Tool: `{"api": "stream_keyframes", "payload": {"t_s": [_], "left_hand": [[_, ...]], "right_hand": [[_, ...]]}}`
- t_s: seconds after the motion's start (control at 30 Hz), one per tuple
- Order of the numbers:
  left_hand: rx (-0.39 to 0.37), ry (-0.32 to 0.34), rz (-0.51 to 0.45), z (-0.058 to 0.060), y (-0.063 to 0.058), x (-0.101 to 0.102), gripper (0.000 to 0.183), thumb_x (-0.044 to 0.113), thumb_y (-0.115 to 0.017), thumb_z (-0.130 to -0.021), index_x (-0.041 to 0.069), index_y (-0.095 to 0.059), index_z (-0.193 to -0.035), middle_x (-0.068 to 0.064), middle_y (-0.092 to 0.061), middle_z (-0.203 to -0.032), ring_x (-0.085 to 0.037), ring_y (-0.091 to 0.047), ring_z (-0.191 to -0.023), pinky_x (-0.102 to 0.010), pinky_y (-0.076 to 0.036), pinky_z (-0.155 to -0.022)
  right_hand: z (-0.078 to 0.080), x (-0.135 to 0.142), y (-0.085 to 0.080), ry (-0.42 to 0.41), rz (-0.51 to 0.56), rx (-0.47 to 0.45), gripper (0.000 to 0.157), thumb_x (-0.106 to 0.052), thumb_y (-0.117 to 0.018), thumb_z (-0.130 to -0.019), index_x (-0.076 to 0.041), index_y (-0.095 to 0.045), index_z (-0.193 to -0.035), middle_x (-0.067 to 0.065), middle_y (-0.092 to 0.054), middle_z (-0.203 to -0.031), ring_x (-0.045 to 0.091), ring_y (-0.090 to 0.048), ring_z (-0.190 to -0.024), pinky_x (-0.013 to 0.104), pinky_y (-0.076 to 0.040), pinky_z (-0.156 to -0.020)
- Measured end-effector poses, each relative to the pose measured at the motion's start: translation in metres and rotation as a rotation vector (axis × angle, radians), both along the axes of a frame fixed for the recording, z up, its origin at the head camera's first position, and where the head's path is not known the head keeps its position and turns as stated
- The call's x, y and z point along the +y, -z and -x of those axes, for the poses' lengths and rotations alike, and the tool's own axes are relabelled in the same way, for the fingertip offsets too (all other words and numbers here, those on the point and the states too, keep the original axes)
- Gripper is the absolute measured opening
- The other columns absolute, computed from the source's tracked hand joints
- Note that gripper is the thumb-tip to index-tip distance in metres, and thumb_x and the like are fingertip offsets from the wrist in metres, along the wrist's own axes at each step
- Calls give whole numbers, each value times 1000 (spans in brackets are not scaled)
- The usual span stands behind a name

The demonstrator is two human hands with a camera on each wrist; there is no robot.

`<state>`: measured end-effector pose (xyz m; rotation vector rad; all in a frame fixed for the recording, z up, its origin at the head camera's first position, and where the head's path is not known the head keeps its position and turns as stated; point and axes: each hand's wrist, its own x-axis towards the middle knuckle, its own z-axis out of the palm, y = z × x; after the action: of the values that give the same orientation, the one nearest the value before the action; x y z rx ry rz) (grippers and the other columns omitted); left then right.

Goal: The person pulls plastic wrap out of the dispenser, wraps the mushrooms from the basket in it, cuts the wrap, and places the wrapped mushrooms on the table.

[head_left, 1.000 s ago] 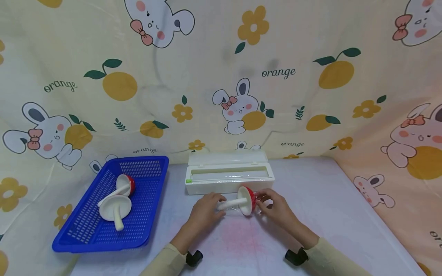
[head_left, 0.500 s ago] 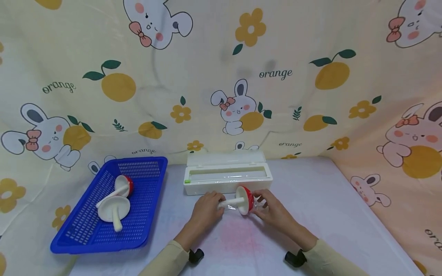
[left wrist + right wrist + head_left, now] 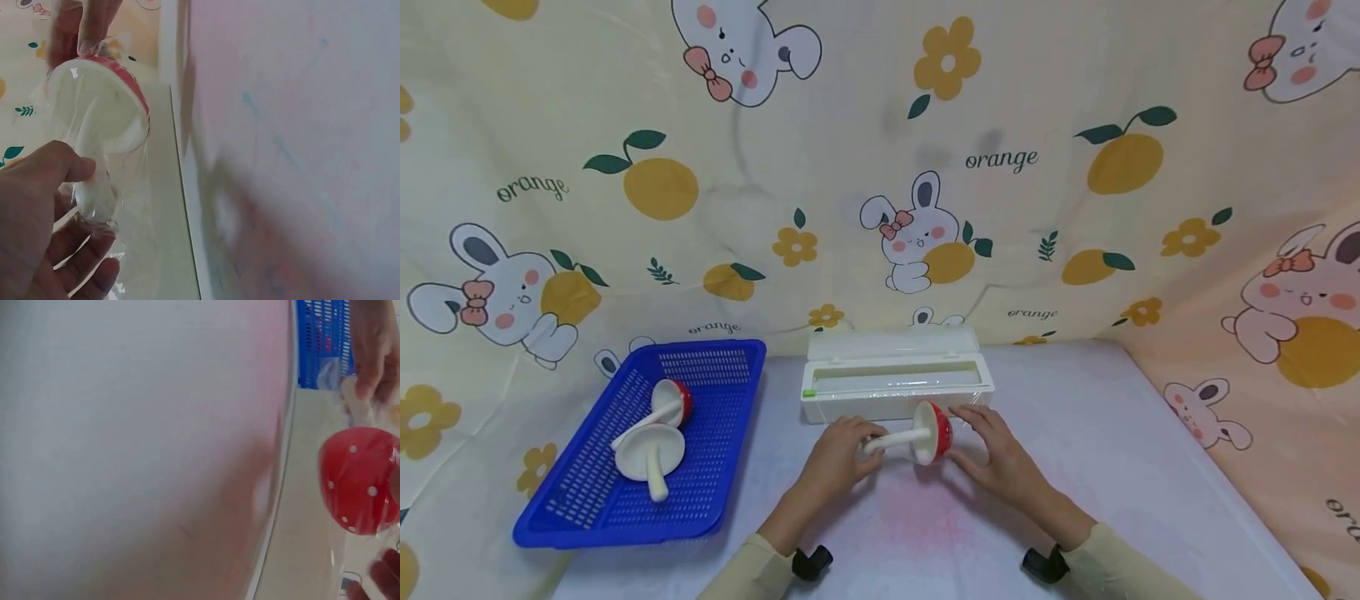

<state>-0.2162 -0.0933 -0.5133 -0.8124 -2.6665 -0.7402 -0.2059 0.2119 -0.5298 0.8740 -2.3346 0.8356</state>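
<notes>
A toy mushroom (image 3: 934, 432) with a white stem and a red, white-dotted cap lies sideways between the hands, in front of the white box. Clear plastic film (image 3: 139, 187) hangs round it, crinkled at the stem's end in the left wrist view. My left hand (image 3: 833, 460) pinches the stem between thumb and fingers. At the cap's rounded red side is my right hand (image 3: 1003, 458), thumb and fingers spread, fingertips right at its surface. The right wrist view shows the dotted red cap (image 3: 357, 481) under shiny film, with part of the right hand cut off by the frame.
A long white cling film box (image 3: 850, 408) with its lid up stands behind the hands. To the left, a blue plastic basket (image 3: 718, 500) holds two more toy mushrooms (image 3: 651, 454). A printed cloth (image 3: 835, 150) hangs behind the white-covered table (image 3: 1052, 408).
The mushroom has risen slightly and shifted a little left with my left hand. The fingers of my right hand have spread wider along the cap.
</notes>
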Motion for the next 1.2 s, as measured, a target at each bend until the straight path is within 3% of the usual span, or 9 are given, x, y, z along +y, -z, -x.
{"api": "stream_keyframes", "payload": {"t_s": [0.17,0.27,0.37,0.47,0.57,0.7,0.87,1.07,1.2], "left_hand": [[4,36,-24,0,-3,-5,25,14,-83,-93,11,-78,-118,0,-75,-104,-17,-62,-94,-37,-53,-84],[14,53,-31,0,-4,-7,25,14,-82,-95,9,-77,-120,-1,-75,-106,-18,-62,-95,-38,-53,-85],[18,76,-41,1,-6,-9,26,14,-81,-96,9,-77,-121,-1,-75,-106,-18,-62,-95,-39,-52,-87],[9,103,-80,2,-9,-11,29,12,-81,-96,8,-75,-124,-1,-75,-107,-19,-62,-97,-39,-53,-88],[-28,135,-151,4,-12,-12,36,10,-80,-97,8,-67,-130,-2,-73,-112,-19,-63,-103,-38,-55,-92],[-26,173,-193,5,-17,-14,35,12,-78,-100,13,-58,-128,-1,-71,-112,-17,-63,-105,-39,-57,-91],[52,198,-172,10,-25,-17,19,17,-75,-103,17,-64,-119,7,-69,-107,-13,-60,-99,-39,-53,-89],[-34,203,-205,12,-32,-19,21,14,-75,-103,17,-68,-122,6,-73,-113,-13,-62,-103,-38,-56,-93],[-89,169,-247,13,-37,-19,24,15,-76,-102,15,-67,-124,3,-72,-113,-16,-63,-105,-42,-58,-94]], "right_hand": [[2,0,-1,-75,6,76,79,-2,-91,-81,-3,-54,-152,17,-59,-149,32,-54,-138,18,-29,-122],[4,0,-3,-129,-14,136,72,-12,-87,-89,-1,-55,-152,18,-60,-149,34,-56,-138,21,-30,-123],[5,-1,-4,-150,-31,149,84,-26,-92,-86,1,-52,-154,18,-58,-152,35,-55,-139,22,-28,-125],[7,-3,-6,-125,-57,115,104,-28,-101,-74,-1,-47,-158,15,-54,-157,35,-51,-141,23,-24,-127],[11,-7,-9,-65,-93,90,113,-24,-106,-67,-5,-44,-160,11,-52,-159,33,-49,-143,28,-29,-126],[17,-11,-16,-6,-100,86,110,-25,-106,-66,-7,-48,-157,10,-56,-154,32,-50,-140,45,-42,-117],[26,-17,-28,18,-105,91,107,-30,-107,-66,-7,-50,-153,10,-56,-150,31,-49,-138,55,-43,-108],[29,-21,-34,59,-123,93,106,-28,-109,-61,-8,-53,-150,19,-47,-155,37,-45,-139,59,-43,-106],[33,-21,-40,30,-114,89,106,-28,-108,-63,-8,-52,-151,13,-53,-154,35,-46,-140,58,-41,-109]]}}
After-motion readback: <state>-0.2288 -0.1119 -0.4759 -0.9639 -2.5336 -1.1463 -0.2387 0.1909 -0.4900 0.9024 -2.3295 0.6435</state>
